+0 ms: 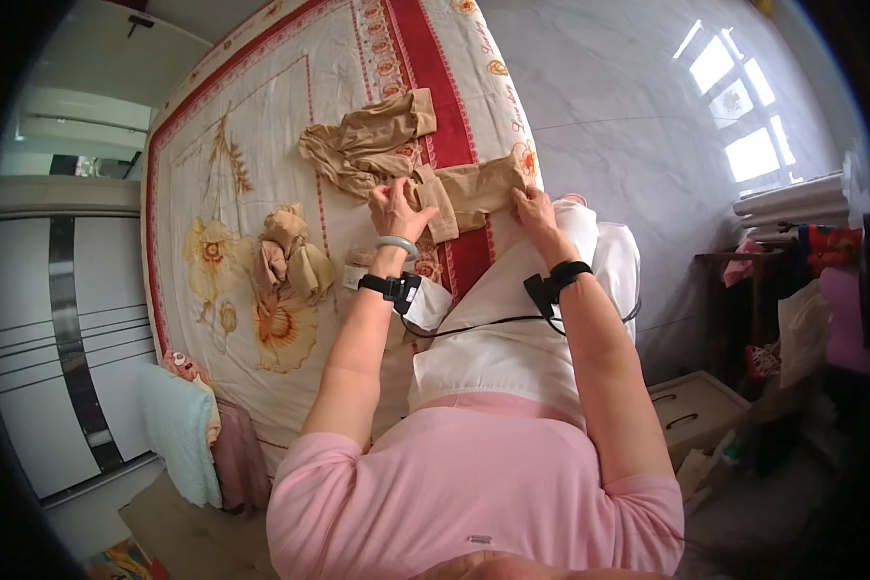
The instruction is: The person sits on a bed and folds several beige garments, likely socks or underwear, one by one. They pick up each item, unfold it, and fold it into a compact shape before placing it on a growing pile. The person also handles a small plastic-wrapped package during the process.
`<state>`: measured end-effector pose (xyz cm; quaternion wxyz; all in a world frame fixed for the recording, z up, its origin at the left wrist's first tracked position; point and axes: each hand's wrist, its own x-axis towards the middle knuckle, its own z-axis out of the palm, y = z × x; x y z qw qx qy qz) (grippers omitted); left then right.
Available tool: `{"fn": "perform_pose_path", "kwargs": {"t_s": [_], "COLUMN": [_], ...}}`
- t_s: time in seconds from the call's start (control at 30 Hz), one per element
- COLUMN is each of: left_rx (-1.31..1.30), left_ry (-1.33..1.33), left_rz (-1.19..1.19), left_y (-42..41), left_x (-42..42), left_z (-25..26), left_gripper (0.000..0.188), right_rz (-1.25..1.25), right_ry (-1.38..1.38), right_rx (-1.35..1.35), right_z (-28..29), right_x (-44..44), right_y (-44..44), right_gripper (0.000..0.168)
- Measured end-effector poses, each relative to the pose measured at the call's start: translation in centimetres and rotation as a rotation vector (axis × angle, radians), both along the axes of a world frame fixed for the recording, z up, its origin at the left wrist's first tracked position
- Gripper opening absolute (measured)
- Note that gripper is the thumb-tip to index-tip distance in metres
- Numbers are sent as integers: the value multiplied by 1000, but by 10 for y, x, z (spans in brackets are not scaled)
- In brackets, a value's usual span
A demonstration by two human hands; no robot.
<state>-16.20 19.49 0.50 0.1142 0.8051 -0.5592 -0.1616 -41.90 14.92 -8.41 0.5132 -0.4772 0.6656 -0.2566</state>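
A tan stretch garment, perhaps hosiery (478,185), lies flat near the edge of a bed with a floral sheet (261,167). My right hand (536,214) pinches its right end between thumb and fingers. My left hand (400,212) is at its banded left end, fingers bent; whether it grips the cloth cannot be told. Touching that end on the upper left is a second, crumpled tan garment (366,141) with a wide band. Farther left sit bunched pieces of beige and pinkish cloth (290,254). A small packet with a white label (352,277) lies beside my left wrist.
Black straps with small devices circle both wrists, joined by a black cable (471,328) across my lap. A light blue towel (177,431) hangs at the lower left. Grey floor (602,94) lies beyond the bed's right edge; a drawer unit (696,409) and piled cloths stand at right.
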Motion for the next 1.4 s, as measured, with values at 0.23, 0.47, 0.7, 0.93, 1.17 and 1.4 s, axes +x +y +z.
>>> {"fn": "perform_pose_path", "kwargs": {"t_s": [0.23, 0.47, 0.7, 0.93, 1.17, 1.4], "left_rx": [38, -57, -83, -141, -29, -25], "left_ry": [69, 340, 1031, 848, 918, 1200], "left_rz": [93, 114, 251, 341, 322, 99], "left_y": [-8, -19, -11, 8, 11, 7], "left_x": [-51, 34, 43, 59, 65, 18], "left_z": [-1, -46, 16, 4, 26, 55], "left_gripper": [111, 73, 60, 80, 81, 58], "right_rz": [8, -44, -340, -510, -262, 312], "right_ry": [-91, -161, -335, -258, 345, -657], "right_rx": [-15, -41, -147, -95, -633, -150], "right_z": [-11, 1, -5, 21, 33, 89], "right_x": [-8, 3, -15, -7, 2, 36], "right_y": [-1, 5, 7, 9, 28, 37], "right_gripper": [35, 31, 30, 35, 54, 42]}}
